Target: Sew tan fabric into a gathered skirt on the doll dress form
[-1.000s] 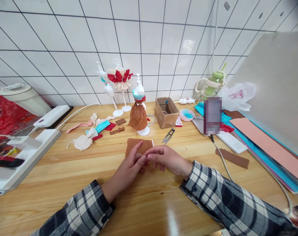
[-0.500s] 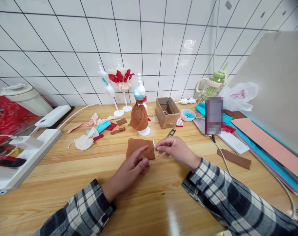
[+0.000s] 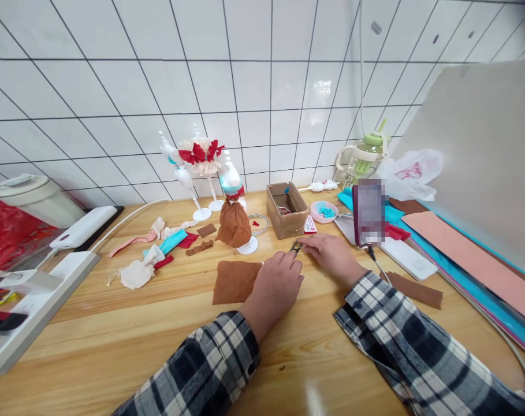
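Note:
My right hand (image 3: 331, 254) pinches one end of a small dark tool that looks like thread snips (image 3: 295, 247), low over the wooden table. My left hand (image 3: 279, 283) is curled close beside it, fingertips at the snips' near side; what lies under those fingers is hidden. A rectangle of brown crepe paper or cloth (image 3: 234, 281) lies flat, its right edge covered by my left hand. Behind it stands a small white dress form (image 3: 233, 193) on a round base, wearing a gathered brown skirt (image 3: 235, 224) and a blue and red top.
Two more dress forms (image 3: 185, 178) stand by the tiled wall, one with red bows. Coloured scraps (image 3: 171, 241) lie left. A cardboard box (image 3: 288, 222), a pink bowl (image 3: 318, 215) and a phone (image 3: 368, 211) are at the back right. A power strip (image 3: 41, 315) borders the left side.
My left hand has moved right from over the brown piece to the snips. My right hand has reached up and right and now grips the snips. The camera view has shifted slightly.

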